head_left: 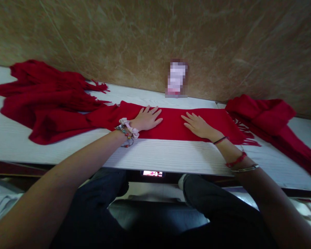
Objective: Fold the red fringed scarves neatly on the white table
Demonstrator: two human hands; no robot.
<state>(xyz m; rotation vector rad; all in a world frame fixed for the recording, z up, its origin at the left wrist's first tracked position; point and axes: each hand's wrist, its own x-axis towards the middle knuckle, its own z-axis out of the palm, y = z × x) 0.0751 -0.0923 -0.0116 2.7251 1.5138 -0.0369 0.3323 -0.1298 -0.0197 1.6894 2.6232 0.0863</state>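
A red fringed scarf [171,121] lies stretched along the white wood-grain table [171,155], flat in the middle. My left hand [147,118] rests palm down on it, fingers spread. To the right, my right hand [199,125] also lies flat on the cloth with its fingers extended. Between the hands the fabric is smooth. Leftward from my left hand the scarf narrows into folds and runs into a loose red heap [46,103] with tassels. Its right end shows a fringe [248,136], beside another bunched red scarf [261,114].
Against the brown marbled wall [134,41] at the back edge stands a small blurred-out rectangular object [176,79]. A lit phone screen [152,173] shows just below the table's front edge. My legs [217,197] are under the table.
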